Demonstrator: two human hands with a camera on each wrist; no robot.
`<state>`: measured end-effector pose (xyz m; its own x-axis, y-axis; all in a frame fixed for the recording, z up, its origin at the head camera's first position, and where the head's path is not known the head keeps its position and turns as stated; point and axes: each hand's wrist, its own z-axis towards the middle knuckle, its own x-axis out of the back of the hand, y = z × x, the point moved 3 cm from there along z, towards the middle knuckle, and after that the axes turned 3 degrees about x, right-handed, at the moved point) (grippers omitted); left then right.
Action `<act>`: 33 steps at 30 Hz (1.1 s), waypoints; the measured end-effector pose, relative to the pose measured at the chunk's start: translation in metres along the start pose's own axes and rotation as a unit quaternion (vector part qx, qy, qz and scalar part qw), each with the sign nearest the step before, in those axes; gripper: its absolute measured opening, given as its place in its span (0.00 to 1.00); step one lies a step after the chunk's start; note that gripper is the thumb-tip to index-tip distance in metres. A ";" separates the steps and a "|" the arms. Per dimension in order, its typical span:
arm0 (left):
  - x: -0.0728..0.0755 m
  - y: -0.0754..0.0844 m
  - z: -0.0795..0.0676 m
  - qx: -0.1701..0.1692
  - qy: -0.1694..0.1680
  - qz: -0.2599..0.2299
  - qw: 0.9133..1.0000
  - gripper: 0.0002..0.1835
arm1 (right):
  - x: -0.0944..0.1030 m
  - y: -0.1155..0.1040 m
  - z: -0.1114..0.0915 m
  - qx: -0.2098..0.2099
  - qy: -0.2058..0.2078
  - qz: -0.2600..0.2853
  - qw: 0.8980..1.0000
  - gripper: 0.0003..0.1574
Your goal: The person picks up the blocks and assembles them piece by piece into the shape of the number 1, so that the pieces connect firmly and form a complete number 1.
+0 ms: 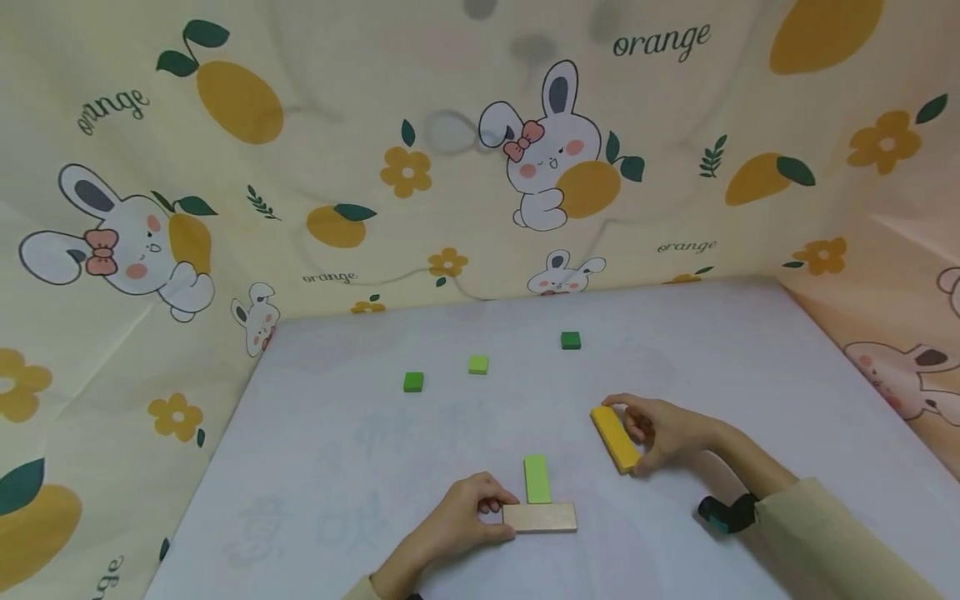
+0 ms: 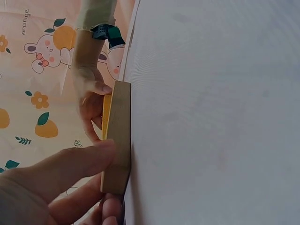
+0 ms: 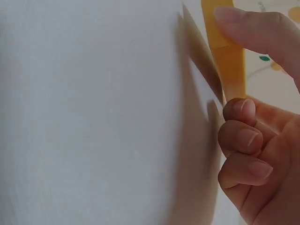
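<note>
Near the front of the table my left hand (image 1: 468, 512) pinches the left end of a plain wooden block (image 1: 542, 518), thumb on the near side and fingers on the far side. A light green rectangular block (image 1: 537, 479) lies just behind it, its near end right at the wooden block's far edge. To the right, my right hand (image 1: 667, 433) pinches a yellow block (image 1: 615, 439) by its two ends between thumb and index finger. The other fingers curl inward. In the right wrist view the yellow block (image 3: 229, 65) stands tilted, with its shadow on the white surface.
Farther back on the white table (image 1: 322, 433) lie three small square blocks: a green one (image 1: 413, 382), a light green one (image 1: 478, 364) and a dark green one (image 1: 571, 340). A patterned cloth (image 1: 450, 83) with rabbits and oranges walls the back and sides.
</note>
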<state>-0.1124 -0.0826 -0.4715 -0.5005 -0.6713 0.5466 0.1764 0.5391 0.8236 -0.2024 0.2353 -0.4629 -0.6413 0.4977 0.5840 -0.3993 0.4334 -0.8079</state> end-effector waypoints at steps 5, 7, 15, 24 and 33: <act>0.000 0.001 0.000 -0.003 -0.001 -0.003 1.000 0.15 | -0.003 0.000 0.001 -0.009 0.037 -0.017 0.999 0.53; 0.000 0.001 0.000 -0.004 0.000 -0.002 1.000 0.15 | -0.004 0.000 0.002 -0.009 0.050 -0.021 0.998 0.53; 0.000 -0.001 0.000 -0.009 0.002 0.005 1.000 0.15 | -0.007 -0.006 0.005 -0.003 0.087 -0.014 0.996 0.51; 0.002 0.001 0.002 -0.007 0.003 -0.004 1.000 0.15 | -0.012 -0.007 0.015 -0.038 0.111 0.000 0.993 0.52; 0.002 0.001 0.000 0.000 -0.003 -0.006 1.000 0.15 | -0.021 -0.012 0.022 -0.028 0.117 0.026 0.992 0.53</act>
<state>-0.1133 -0.0830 -0.4695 -0.5084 -0.6746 0.5352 0.1698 0.5308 0.8303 -0.1991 0.2034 -0.4673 -0.4877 0.6782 0.5497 -0.3281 0.4411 -0.8353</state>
